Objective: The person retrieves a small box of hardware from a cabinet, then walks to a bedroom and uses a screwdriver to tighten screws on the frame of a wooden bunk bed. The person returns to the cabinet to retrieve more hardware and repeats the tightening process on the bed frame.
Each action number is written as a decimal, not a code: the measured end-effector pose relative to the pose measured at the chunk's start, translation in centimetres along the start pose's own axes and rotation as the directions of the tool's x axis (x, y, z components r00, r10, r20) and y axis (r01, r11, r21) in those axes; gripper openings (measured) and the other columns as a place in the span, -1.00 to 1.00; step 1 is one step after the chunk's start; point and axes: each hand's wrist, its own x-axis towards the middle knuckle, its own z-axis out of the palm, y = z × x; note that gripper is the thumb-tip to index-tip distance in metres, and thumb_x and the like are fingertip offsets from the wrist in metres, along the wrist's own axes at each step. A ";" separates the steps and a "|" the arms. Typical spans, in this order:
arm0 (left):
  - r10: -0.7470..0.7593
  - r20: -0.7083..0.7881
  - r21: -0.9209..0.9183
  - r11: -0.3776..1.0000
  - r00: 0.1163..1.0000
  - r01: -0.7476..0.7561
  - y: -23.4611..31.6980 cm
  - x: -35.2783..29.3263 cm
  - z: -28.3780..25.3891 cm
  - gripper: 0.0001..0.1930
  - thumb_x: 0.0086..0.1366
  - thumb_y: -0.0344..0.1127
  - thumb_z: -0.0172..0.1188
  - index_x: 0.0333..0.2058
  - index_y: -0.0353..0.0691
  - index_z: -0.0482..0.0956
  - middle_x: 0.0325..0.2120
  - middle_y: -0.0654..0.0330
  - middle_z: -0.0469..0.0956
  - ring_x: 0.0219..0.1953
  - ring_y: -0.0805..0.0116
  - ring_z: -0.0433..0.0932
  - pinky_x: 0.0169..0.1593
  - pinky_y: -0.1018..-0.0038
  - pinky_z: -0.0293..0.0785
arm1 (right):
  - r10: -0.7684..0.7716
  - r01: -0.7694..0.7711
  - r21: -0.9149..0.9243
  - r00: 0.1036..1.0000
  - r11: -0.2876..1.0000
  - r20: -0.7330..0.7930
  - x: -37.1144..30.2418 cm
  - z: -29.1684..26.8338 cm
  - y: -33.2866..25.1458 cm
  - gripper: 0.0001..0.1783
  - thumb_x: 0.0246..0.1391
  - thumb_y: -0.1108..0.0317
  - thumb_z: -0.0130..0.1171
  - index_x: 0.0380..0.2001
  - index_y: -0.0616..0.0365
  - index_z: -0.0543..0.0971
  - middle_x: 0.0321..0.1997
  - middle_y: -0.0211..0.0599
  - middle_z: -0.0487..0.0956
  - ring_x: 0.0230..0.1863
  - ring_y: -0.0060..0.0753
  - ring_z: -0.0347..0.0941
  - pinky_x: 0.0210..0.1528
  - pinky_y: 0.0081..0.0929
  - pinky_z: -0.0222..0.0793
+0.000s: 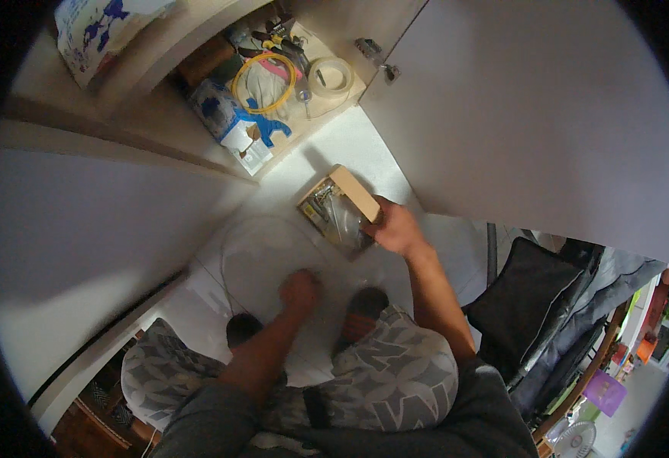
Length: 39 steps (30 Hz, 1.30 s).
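Note:
My right hand [397, 227] grips the corner of a small open box [354, 194] with a tan side. Inside the box lie small metal pieces and clear plastic bags [344, 220]. It is held tilted above the pale floor, in front of the open cabinet. Lower and to the left, my left hand [300, 292] hangs with its fingers curled closed between my knees. Whatever it may hold is hidden. A thin looped line, like a wire [222, 259], shows faintly on the floor beside it.
The cabinet shelf [311, 118] holds a yellow cable coil [294, 80], tape rolls [331, 78], tools and a blue-white package [220, 107]. An open door [533, 114] stands at right, a panel [105, 229] at left. A black bag [525, 298] lies beyond my right arm.

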 end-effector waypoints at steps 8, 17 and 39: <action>-0.070 -0.068 -0.079 0.995 0.995 0.064 -0.2 0.2 -1.7 -0.71 0.23 -0.13 0.20 -0.30 -0.26 0.67 -0.36 -0.05 0.66 -0.29 -0.10 0.65 -0.11 0.08 0.53 | 0.017 -0.120 0.352 0.960 0.928 0.281 0.2 -1.4 -1.3 0.01 -0.17 0.13 0.50 0.30 0.33 0.25 0.21 0.08 0.47 0.25 -0.06 0.38 0.25 -0.34 0.29; -0.156 -0.192 -0.769 0.638 0.969 -0.049 2.8 8.0 -3.5 -0.72 0.20 -0.24 0.27 -0.28 -0.39 0.68 -0.45 0.00 0.65 -0.45 0.31 0.58 -0.31 0.33 0.49 | -0.114 0.044 0.257 0.958 0.965 0.264 0.0 2.3 -0.2 0.35 -0.26 0.06 0.53 0.45 0.23 -0.12 0.49 0.11 -0.03 0.48 0.06 -0.07 0.40 -0.19 0.07; 0.229 0.014 -0.675 0.720 0.973 -0.160 0.8 7.1 -4.3 -0.47 0.34 0.01 0.14 0.07 -0.32 0.48 -0.30 0.14 0.56 -0.37 0.31 0.51 -0.35 0.35 0.46 | -0.029 0.002 -0.130 0.978 0.991 -0.206 -0.1 8.5 3.0 0.06 -0.21 -0.05 0.43 0.36 0.01 0.19 0.38 -0.03 0.19 0.37 0.07 0.16 0.28 0.29 0.08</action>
